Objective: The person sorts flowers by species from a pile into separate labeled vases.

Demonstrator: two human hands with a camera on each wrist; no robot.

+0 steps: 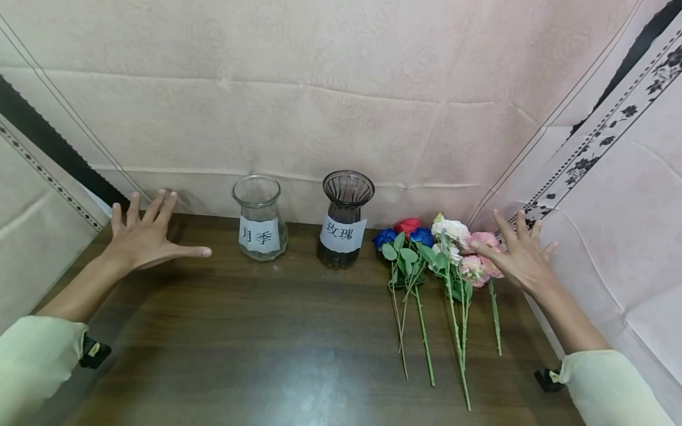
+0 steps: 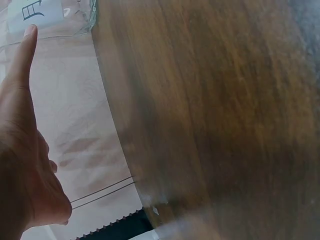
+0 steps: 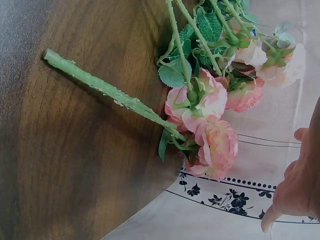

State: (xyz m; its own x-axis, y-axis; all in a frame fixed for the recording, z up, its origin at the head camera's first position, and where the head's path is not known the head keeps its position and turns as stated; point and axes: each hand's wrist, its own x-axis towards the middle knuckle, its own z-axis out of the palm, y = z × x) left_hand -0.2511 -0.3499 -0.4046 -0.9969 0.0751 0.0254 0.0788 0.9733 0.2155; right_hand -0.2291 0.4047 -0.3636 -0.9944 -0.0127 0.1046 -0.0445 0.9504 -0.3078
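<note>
My left hand (image 1: 142, 239) is spread with its fingers apart, over the table's left side, holding nothing. Its thumb points toward a clear glass vase (image 1: 259, 204) with a handwritten paper label. To the right of that vase stands a dark grey glass vase (image 1: 345, 204), also labelled. My right hand (image 1: 524, 257) is spread near the pink flowers (image 1: 482, 260) and grips nothing; in the right wrist view they lie apart from it. Beside them lie white flowers (image 1: 452, 231), blue roses (image 1: 422, 236) and a red rose (image 1: 407, 226), stems toward me.
The dark wooden table (image 1: 266, 349) carries everything. A pale patterned cloth (image 1: 319, 106) hangs behind it, and side cloths flank it. Long green stems (image 1: 458, 349) reach toward the table's front. Black devices (image 1: 95, 351) are worn at both wrists.
</note>
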